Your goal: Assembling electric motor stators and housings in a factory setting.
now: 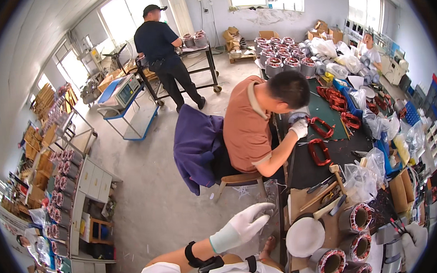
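Observation:
My left hand (244, 227), in a white glove, hangs above the floor left of the workbench (300, 171). Its fingers reach out toward the right, and nothing shows in them. At the lower right, my gloved right hand (415, 244) is closed around slim dark pieces with red on them (398, 226); their exact kind is too small to tell. Near that hand stand grey stator cores with copper windings, one of them a stator (359, 218) with a white-laced rim. A round pale pad (305, 237) lies left of them.
A seated co-worker (250, 124) in a brown shirt handles red coils (320, 152) at the bench. Beside me lie a mallet (337, 174), hand tools and plastic bags (364, 180). A person (161, 55) stands by a wheeled table. A trolley (126, 107) and stator-laden shelves (62, 196) are left.

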`<state>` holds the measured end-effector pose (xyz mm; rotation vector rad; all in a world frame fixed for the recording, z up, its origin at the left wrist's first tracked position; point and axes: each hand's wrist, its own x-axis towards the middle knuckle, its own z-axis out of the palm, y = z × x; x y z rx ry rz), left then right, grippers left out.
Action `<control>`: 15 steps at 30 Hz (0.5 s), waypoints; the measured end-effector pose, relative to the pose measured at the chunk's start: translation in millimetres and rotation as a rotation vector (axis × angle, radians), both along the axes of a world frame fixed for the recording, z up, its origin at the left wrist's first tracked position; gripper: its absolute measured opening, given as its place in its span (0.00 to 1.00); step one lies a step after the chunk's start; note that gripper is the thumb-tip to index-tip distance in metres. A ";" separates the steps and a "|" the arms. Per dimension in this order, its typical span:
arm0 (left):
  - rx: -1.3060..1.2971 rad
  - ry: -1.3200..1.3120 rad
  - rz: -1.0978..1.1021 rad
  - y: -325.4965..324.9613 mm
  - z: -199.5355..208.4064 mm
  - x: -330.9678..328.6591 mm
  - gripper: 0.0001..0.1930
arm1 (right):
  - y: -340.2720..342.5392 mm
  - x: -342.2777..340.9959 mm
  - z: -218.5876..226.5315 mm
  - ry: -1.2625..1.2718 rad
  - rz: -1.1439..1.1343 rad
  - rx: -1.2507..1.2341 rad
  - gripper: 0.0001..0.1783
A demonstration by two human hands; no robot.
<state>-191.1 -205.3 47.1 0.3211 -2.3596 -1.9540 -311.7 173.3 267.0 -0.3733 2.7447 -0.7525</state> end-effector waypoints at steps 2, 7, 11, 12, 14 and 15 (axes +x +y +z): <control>0.165 0.079 0.077 -24.7 7.0 37.7 0.21 | -27.9 35.3 -19.2 0.447 0.415 0.106 0.08; 0.482 0.520 0.284 -99.7 30.9 141.4 0.22 | -212.9 126.0 -74.7 -0.462 0.532 -0.268 0.10; 0.188 0.434 0.364 -142.5 52.7 225.6 0.21 | -305.7 196.6 -145.1 -0.737 0.772 -0.365 0.16; 0.151 0.344 0.376 -148.8 50.8 250.3 0.22 | -329.0 208.1 -154.2 -0.746 0.789 -0.358 0.16; 0.122 0.250 0.399 -160.7 43.8 287.9 0.24 | -372.9 226.3 -163.7 -0.913 0.951 -0.360 0.17; 0.156 0.200 0.475 -166.9 39.2 302.0 0.24 | -393.4 233.4 -164.7 -0.922 0.955 -0.351 0.17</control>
